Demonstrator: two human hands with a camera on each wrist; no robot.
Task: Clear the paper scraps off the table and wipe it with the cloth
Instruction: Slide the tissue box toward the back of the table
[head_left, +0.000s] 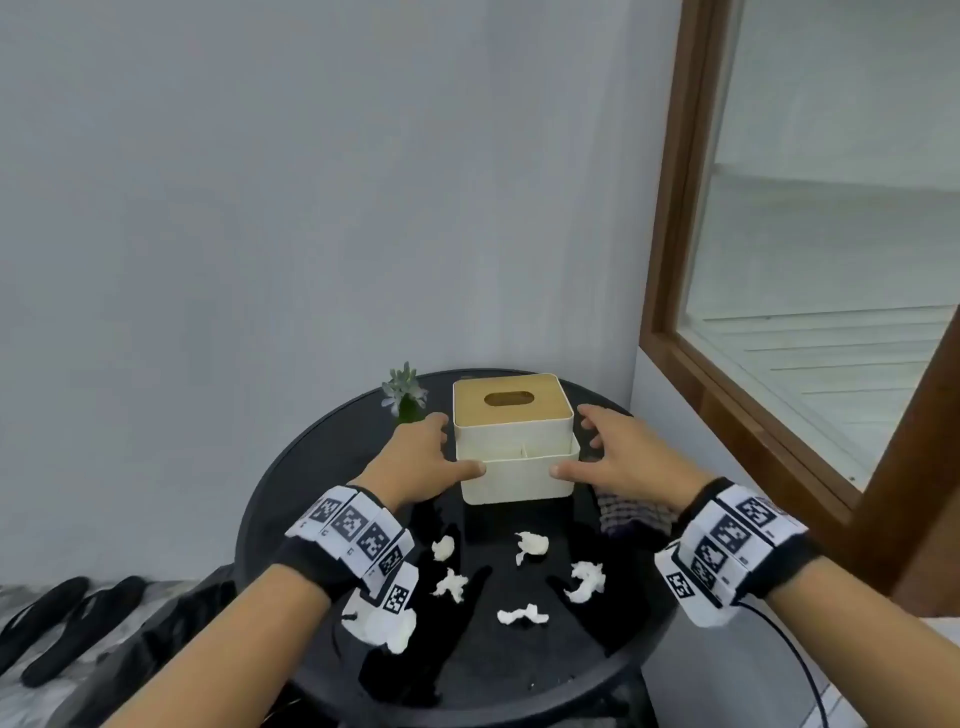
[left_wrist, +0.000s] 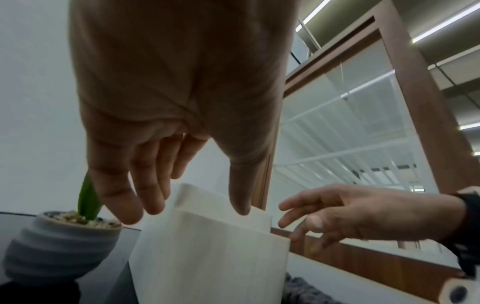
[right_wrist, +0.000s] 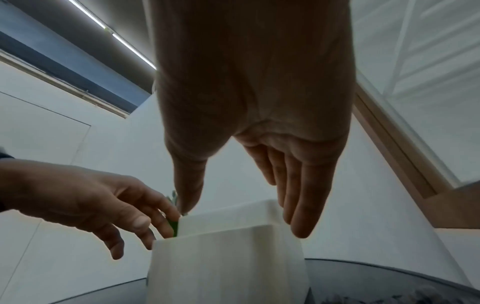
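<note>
Several crumpled white paper scraps (head_left: 531, 545) lie on the near half of the round black table (head_left: 322, 467). A grey checked cloth (head_left: 631, 514) sits at the right, partly hidden under my right wrist. A cream tissue box (head_left: 511, 410) with a wooden lid stands behind the scraps. My left hand (head_left: 447, 447) is at the box's left side and my right hand (head_left: 597, 457) at its right side, each thumb at a front corner. In the wrist views the left hand (left_wrist: 187, 205) and the right hand (right_wrist: 242, 218) show straight, spread fingers beside the box (left_wrist: 207, 257). Neither hand holds anything.
A small potted plant (head_left: 405, 395) stands just left of the box, close behind my left fingers. The wall runs behind the table and a wood-framed window (head_left: 670, 260) is on the right. Dark sandals (head_left: 52, 618) lie on the floor at the left.
</note>
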